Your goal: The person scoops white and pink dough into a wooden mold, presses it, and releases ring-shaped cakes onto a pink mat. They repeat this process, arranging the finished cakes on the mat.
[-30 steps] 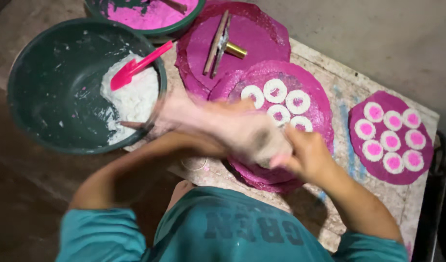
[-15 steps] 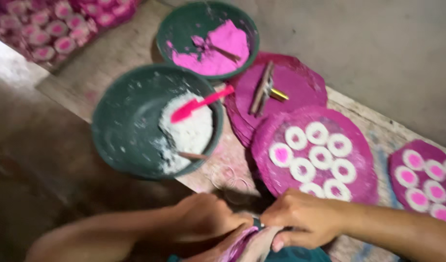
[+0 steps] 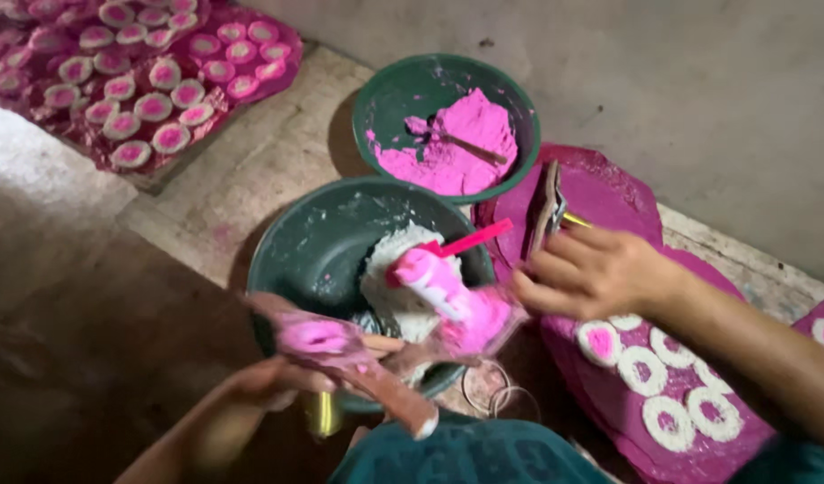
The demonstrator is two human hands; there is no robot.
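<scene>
Head view: left hand (image 3: 268, 381) grips a pink-smeared wooden tool (image 3: 349, 358) at the near rim of the dark green basin (image 3: 313, 242) holding white paste (image 3: 394, 278); right hand (image 3: 591, 269), fingers curled, empty, hovers over the magenta sheet (image 3: 609, 193).

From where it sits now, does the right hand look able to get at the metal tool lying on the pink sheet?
Probably yes: the right hand is just beside the metal tool on the pink sheet, and nothing lies between them.

left hand (image 3: 277, 381) gripping, right hand (image 3: 591, 272) curled
</scene>
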